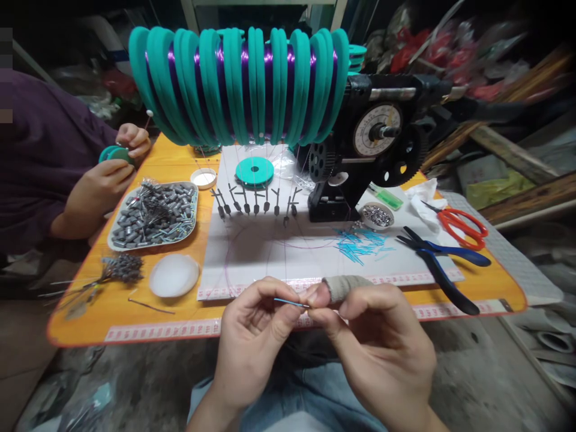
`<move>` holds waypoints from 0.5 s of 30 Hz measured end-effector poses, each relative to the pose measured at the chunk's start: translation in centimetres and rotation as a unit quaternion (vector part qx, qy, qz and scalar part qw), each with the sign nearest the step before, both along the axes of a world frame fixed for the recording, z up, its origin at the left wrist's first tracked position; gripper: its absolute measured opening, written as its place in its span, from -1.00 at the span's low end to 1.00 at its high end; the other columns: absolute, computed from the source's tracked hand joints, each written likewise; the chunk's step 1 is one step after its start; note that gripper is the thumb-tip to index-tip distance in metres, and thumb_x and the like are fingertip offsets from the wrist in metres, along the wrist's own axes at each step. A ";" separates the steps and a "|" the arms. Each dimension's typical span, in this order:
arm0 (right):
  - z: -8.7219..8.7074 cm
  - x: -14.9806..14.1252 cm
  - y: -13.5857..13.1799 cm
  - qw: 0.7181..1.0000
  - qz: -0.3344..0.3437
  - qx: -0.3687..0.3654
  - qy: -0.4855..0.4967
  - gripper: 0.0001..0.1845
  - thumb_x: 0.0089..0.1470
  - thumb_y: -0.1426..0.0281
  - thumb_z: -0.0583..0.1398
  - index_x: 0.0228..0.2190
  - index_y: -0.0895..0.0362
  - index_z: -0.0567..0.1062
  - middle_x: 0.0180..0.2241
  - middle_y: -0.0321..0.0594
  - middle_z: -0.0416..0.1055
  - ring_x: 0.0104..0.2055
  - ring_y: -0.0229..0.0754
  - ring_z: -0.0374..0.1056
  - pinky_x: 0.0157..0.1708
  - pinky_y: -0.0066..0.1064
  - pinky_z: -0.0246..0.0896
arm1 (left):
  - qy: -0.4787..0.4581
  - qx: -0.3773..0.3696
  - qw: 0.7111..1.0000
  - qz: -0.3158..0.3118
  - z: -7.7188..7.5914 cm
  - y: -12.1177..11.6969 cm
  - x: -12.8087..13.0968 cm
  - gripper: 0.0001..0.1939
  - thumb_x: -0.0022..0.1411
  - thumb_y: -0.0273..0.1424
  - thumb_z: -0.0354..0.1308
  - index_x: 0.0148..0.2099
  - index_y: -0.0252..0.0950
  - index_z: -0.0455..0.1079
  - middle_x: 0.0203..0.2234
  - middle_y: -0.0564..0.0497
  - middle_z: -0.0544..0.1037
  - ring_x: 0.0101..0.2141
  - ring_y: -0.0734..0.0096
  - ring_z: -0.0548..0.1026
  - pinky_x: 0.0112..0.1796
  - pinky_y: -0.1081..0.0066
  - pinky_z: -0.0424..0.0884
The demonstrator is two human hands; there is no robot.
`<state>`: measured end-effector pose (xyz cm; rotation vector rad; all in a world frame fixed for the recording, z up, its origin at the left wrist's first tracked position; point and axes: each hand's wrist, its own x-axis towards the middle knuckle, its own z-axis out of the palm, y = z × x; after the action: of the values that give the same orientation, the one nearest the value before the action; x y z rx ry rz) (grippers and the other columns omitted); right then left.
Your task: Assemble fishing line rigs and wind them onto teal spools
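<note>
My left hand (256, 327) pinches a thin blue stick (288, 302) between thumb and fingers, in front of the table's near edge. My right hand (382, 336) is closed at the stick's right end, where a short dark bit shows; its fingertips touch those of my left. Beige cloth (344, 288) wraps one right finger. Beyond my hands, a pile of similar blue sticks (360, 245) lies on the white board (252, 258). Fine purple line runs down from a row of green spools (243, 90) to small grey weights (256, 209) with dark stems.
A black winding machine (333, 198) with a dial holds the spools. Right of it are a bowl of metal bits (377, 216), blue-handled pliers (441, 255) and red scissors (463, 228). Left are a tray of grey weights (193, 231), a round lid (174, 276) and another person's hands (108, 174) holding a green spool.
</note>
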<state>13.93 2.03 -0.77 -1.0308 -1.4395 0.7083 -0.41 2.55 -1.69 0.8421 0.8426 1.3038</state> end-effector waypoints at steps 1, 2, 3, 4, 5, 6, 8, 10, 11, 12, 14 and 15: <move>-0.1 0.0 0.0 1.000 0.000 0.001 -0.002 -0.71 0.06 0.64 0.28 -0.31 0.06 0.35 -0.41 -0.34 0.35 -0.32 -0.30 0.45 -0.43 -0.58 0.38 | 0.006 0.002 1.000 0.002 0.0 0.0 0.0 -0.96 0.26 -0.40 0.28 -0.25 -0.13 0.54 -0.38 0.14 0.54 -0.38 0.67 0.46 -0.39 0.79 0.33; -0.2 0.0 -0.1 1.000 0.001 0.003 -0.005 -0.71 0.06 0.65 0.28 -0.30 0.06 0.36 -0.42 -0.35 0.35 -0.34 -0.31 0.44 -0.44 -0.57 0.38 | 0.013 0.003 1.000 0.002 -0.1 0.1 0.0 -0.96 0.26 -0.40 0.27 -0.26 -0.13 0.53 -0.38 0.14 0.52 -0.37 0.67 0.45 -0.39 0.78 0.33; -0.3 0.1 -0.1 1.000 0.001 0.007 -0.008 -0.70 0.06 0.66 0.27 -0.30 0.05 0.36 -0.42 -0.36 0.34 -0.35 -0.31 0.44 -0.44 -0.57 0.38 | 0.019 0.002 1.000 0.001 -0.1 0.1 0.0 -0.96 0.27 -0.39 0.26 -0.26 -0.13 0.52 -0.38 0.14 0.51 -0.37 0.66 0.45 -0.38 0.77 0.33; -0.4 0.1 -0.1 1.000 0.001 0.011 -0.013 -0.69 0.05 0.67 0.27 -0.29 0.05 0.36 -0.42 -0.36 0.34 -0.35 -0.31 0.45 -0.44 -0.55 0.38 | 0.022 0.000 1.000 -0.002 -0.1 0.1 0.0 -0.96 0.28 -0.39 0.25 -0.26 -0.13 0.52 -0.38 0.14 0.49 -0.36 0.65 0.45 -0.36 0.76 0.34; -0.4 0.1 -0.1 1.000 0.001 0.015 -0.020 -0.69 0.05 0.67 0.27 -0.29 0.06 0.37 -0.42 -0.36 0.35 -0.35 -0.30 0.45 -0.43 -0.54 0.38 | 0.025 -0.003 1.000 -0.006 -0.1 0.1 0.0 -0.96 0.29 -0.38 0.24 -0.26 -0.13 0.51 -0.37 0.13 0.48 -0.34 0.63 0.45 -0.33 0.73 0.36; -0.4 0.1 -0.1 0.999 -0.003 0.021 -0.031 -0.68 0.04 0.67 0.28 -0.29 0.06 0.37 -0.42 -0.36 0.36 -0.35 -0.30 0.45 -0.42 -0.53 0.38 | 0.028 -0.007 1.000 -0.009 -0.1 0.0 0.0 -0.96 0.29 -0.37 0.23 -0.25 -0.14 0.50 -0.37 0.12 0.46 -0.32 0.61 0.45 -0.30 0.70 0.37; -0.4 0.1 -0.1 0.998 -0.012 0.039 -0.056 -0.69 0.02 0.67 0.30 -0.31 0.07 0.37 -0.44 -0.38 0.37 -0.39 -0.35 0.42 -0.41 -0.56 0.35 | 0.033 -0.013 0.999 -0.011 -0.1 0.0 -0.1 -0.96 0.30 -0.35 0.22 -0.25 -0.15 0.49 -0.35 0.10 0.45 -0.30 0.56 0.45 -0.27 0.66 0.40; -0.2 0.1 -0.2 0.996 -0.011 0.056 -0.075 -0.70 0.03 0.67 0.30 -0.32 0.08 0.37 -0.46 -0.40 0.38 -0.43 -0.40 0.39 -0.41 -0.60 0.33 | 0.035 -0.012 0.999 -0.011 -0.2 -0.2 -0.2 -0.95 0.30 -0.33 0.22 -0.25 -0.16 0.48 -0.36 0.09 0.43 -0.31 0.55 0.44 -0.29 0.65 0.40; -0.1 0.1 -0.2 0.995 -0.010 0.059 -0.078 -0.71 0.03 0.66 0.30 -0.33 0.09 0.38 -0.47 -0.41 0.37 -0.45 -0.41 0.38 -0.41 -0.61 0.32 | 0.034 -0.012 0.999 -0.011 -0.2 -0.2 -0.2 -0.95 0.29 -0.33 0.22 -0.25 -0.16 0.48 -0.36 0.09 0.43 -0.31 0.55 0.43 -0.29 0.65 0.39; 0.0 0.0 -0.2 0.996 -0.011 0.056 -0.076 -0.72 0.03 0.65 0.30 -0.33 0.08 0.38 -0.47 -0.42 0.37 -0.45 -0.42 0.37 -0.42 -0.61 0.31 | 0.030 -0.010 0.999 -0.013 -0.2 -0.3 -0.3 -0.95 0.29 -0.34 0.23 -0.25 -0.16 0.48 -0.37 0.09 0.43 -0.31 0.55 0.43 -0.29 0.65 0.39; 0.2 0.0 -0.2 0.998 -0.010 0.028 -0.050 -0.73 0.05 0.62 0.31 -0.34 0.07 0.36 -0.45 -0.39 0.39 -0.41 -0.38 0.41 -0.42 -0.59 0.33 | 0.019 -0.006 1.000 -0.016 -0.3 -0.4 -0.3 -0.95 0.29 -0.34 0.23 -0.26 -0.17 0.48 -0.37 0.09 0.43 -0.30 0.55 0.43 -0.28 0.65 0.39; 0.2 -0.1 -0.2 0.999 -0.008 0.012 -0.030 -0.73 0.07 0.60 0.30 -0.35 0.07 0.35 -0.43 -0.38 0.40 -0.37 -0.35 0.43 -0.41 -0.58 0.35 | 0.012 -0.004 1.000 -0.016 -0.3 -0.4 -0.3 -0.95 0.29 -0.33 0.23 -0.24 -0.16 0.48 -0.36 0.09 0.44 -0.30 0.55 0.44 -0.28 0.66 0.39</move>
<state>13.87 1.87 -0.54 -1.0512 -1.4862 0.6524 -0.72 2.12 -1.95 0.8624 0.8492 1.2635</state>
